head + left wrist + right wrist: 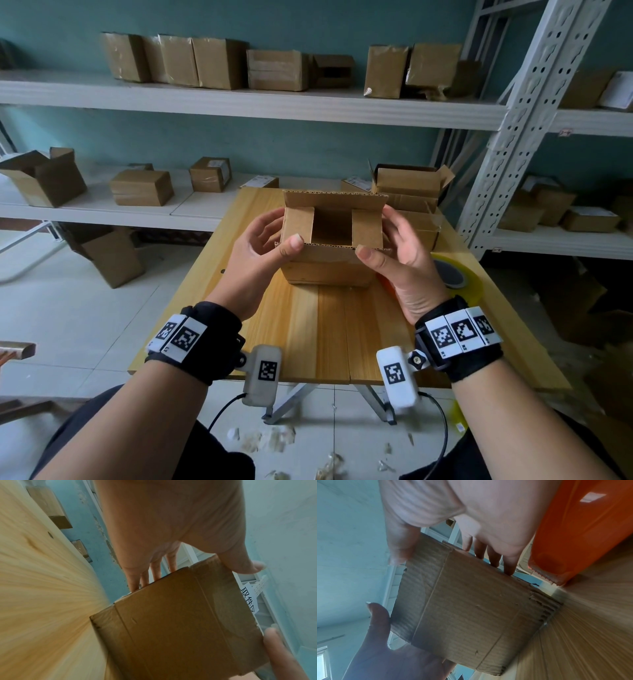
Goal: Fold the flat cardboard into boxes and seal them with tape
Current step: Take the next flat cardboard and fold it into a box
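A small brown cardboard box [325, 267] stands on the wooden table [308, 335] with its top open. Its two short flaps are folded in, the far long flap stands up, and the near long flap leans inward. My left hand [282, 233] grips the box's left end, thumb on the near flap's edge and fingers [135, 581] reaching to the far side. My right hand [380, 233] grips the right end the same way, thumb on the near flap. Both wrist views show the box [180, 622] [467, 608] held between thumb and fingers.
An orange tape dispenser [573, 534] with a roll of clear tape [455, 270] lies on the table just right of the box. More cardboard boxes [411, 192] sit at the table's far right corner. Shelves [239, 102] with boxes run behind, and a metal rack upright [513, 137] stands at the right.
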{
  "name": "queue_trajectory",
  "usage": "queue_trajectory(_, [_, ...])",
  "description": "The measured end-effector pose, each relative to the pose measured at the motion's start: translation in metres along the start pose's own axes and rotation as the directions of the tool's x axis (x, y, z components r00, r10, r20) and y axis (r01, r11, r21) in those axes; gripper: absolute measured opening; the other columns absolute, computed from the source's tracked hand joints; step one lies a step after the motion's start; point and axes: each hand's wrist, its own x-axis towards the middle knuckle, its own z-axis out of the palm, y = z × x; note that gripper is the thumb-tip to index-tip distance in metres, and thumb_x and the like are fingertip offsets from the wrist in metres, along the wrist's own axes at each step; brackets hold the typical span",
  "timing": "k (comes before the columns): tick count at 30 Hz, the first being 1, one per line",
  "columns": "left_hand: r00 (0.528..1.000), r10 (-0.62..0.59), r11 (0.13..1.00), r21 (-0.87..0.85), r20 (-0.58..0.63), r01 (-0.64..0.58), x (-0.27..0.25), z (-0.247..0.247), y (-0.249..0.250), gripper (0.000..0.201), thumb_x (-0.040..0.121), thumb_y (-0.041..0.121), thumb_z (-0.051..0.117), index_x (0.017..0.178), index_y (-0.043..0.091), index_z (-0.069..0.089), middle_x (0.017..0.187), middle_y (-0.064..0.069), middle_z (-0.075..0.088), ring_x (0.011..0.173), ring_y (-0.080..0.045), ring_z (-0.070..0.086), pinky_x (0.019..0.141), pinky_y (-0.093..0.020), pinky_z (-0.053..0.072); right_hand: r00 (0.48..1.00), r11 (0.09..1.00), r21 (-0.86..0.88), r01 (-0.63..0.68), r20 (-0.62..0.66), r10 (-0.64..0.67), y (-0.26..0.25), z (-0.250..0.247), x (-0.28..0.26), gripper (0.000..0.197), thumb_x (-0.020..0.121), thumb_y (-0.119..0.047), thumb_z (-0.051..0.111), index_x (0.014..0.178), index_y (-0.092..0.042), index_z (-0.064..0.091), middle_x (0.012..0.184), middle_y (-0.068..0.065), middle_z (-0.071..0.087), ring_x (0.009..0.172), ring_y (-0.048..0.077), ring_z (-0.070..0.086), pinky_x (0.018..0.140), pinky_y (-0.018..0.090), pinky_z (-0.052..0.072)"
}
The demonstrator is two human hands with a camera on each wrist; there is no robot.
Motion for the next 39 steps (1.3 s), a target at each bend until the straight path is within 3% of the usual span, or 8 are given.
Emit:
queue_trajectory(11, [1.000, 0.007, 1.000, -0.004, -0.025, -0.007, 0.0009, 0.0009, -0.0022, 0.114, 0.048, 0.073, 0.096, 0.146, 0.029, 0.057, 0.142, 0.004, 0.066, 0.127, -0.017, 0.067, 0.102, -0.039, 0.058, 1.000, 1.000, 0.016, 0.002, -0.030, -0.001, 0.0020, 0.0000, 0.0009, 0.088, 0.071, -0.041, 0.091, 0.147, -0.039, 0.046, 0.149, -0.007, 0.061, 0.139, 0.014, 0.056, 0.121, 0.050, 0.040])
queue_trajectory(17, [1.000, -0.008, 1.000, 0.005, -0.030, 0.008, 0.0023, 0.0003, -0.0041, 0.092, 0.059, 0.059, 0.097, 0.139, 0.036, 0.060, 0.138, 0.009, 0.068, 0.126, -0.015, 0.067, 0.100, -0.037, 0.059, 0.999, 1.000, 0.009, 0.009, -0.045, -0.009, 0.0039, -0.0009, 0.0017, 0.089, 0.073, -0.039, 0.091, 0.150, -0.036, 0.045, 0.150, -0.006, 0.060, 0.140, 0.014, 0.055, 0.121, 0.050, 0.040])
queue_trajectory(24, [1.000, -0.013, 1.000, -0.019, -0.015, 0.013, 0.0027, -0.0004, -0.0058, 0.080, 0.072, 0.043, 0.091, 0.144, 0.030, 0.058, 0.141, 0.004, 0.067, 0.129, -0.019, 0.066, 0.105, -0.042, 0.056, 0.998, 1.000, -0.011, 0.016, -0.063, -0.017, -0.0008, 0.0029, -0.0009, 0.081, 0.078, -0.028, 0.084, 0.149, -0.031, 0.045, 0.137, -0.017, 0.066, 0.130, 0.004, 0.061, 0.109, 0.029, 0.050])
queue_trajectory(32, [1.000, -0.027, 0.999, -0.026, -0.013, 0.026, 0.0031, -0.0002, -0.0051, 0.074, 0.078, 0.038, 0.090, 0.144, 0.029, 0.058, 0.140, 0.005, 0.067, 0.128, -0.018, 0.067, 0.105, -0.044, 0.057, 0.997, 1.000, -0.008, 0.015, -0.074, -0.015, 0.0016, 0.0028, -0.0006, 0.079, 0.082, -0.029, 0.088, 0.149, -0.033, 0.047, 0.143, -0.010, 0.064, 0.133, 0.010, 0.060, 0.116, 0.045, 0.046])
queue_trajectory(39, [0.999, -0.029, 0.999, -0.035, -0.019, 0.028, 0.0034, -0.0003, -0.0051, 0.074, 0.077, 0.040, 0.089, 0.143, 0.030, 0.058, 0.138, 0.006, 0.068, 0.128, -0.019, 0.067, 0.103, -0.044, 0.058, 0.997, 1.000, -0.015, 0.011, -0.075, -0.012, 0.0033, 0.0028, 0.0001, 0.076, 0.083, -0.027, 0.086, 0.148, -0.037, 0.047, 0.144, -0.010, 0.064, 0.134, 0.012, 0.060, 0.116, 0.048, 0.046])
